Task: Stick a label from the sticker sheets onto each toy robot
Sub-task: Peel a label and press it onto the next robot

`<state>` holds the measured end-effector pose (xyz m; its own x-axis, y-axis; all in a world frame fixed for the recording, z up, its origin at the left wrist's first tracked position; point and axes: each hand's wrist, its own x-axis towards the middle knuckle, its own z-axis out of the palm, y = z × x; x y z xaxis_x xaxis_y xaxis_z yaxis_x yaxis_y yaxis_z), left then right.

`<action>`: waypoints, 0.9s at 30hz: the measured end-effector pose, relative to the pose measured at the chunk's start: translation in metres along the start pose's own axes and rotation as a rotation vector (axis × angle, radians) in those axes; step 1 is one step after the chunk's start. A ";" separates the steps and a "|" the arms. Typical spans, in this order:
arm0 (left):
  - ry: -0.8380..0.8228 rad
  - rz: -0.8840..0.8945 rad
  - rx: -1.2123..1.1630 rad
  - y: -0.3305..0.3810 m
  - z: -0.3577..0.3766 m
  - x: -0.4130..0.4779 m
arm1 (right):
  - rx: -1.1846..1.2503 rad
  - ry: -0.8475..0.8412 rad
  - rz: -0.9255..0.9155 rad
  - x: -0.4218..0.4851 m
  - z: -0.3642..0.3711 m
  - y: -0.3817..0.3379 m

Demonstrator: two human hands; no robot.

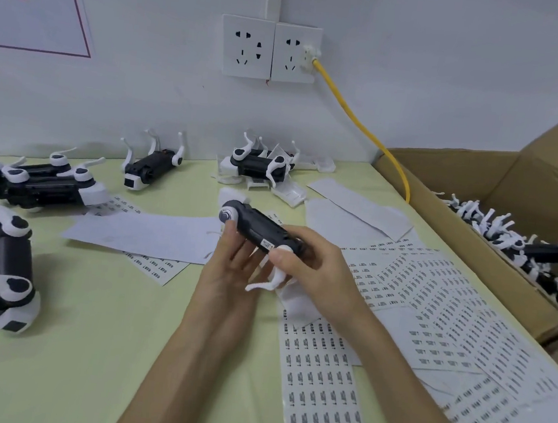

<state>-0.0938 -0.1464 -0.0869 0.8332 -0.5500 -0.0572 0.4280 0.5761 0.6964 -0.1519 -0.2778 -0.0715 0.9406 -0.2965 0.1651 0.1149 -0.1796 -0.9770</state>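
I hold a black-and-white toy robot (258,227) above the middle of the table. My left hand (230,268) cradles it from below, thumb up by its round white joint. My right hand (313,266) grips its near end, the thumb pressing beside a small white label (267,244) on the black body. One white leg (268,281) hangs down between my hands. Sticker sheets (318,377) printed with rows of small labels cover the table's right side.
Several toy robots lie at the left (9,272) and along the back (151,163), (262,164). A cardboard box (500,186) with more robots (521,247) stands at the right. A yellow cable (365,127) runs from the wall socket. Blank backing sheets (144,231) lie mid-table.
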 end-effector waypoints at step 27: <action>-0.226 0.291 1.275 -0.038 0.002 -0.008 | 0.394 0.679 0.259 0.014 -0.142 -0.028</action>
<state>-0.1172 -0.1648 -0.1117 0.7086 -0.6634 0.2404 -0.4845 -0.2097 0.8493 -0.1870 -0.4102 -0.0228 0.5698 -0.8080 -0.1498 0.1426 0.2768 -0.9503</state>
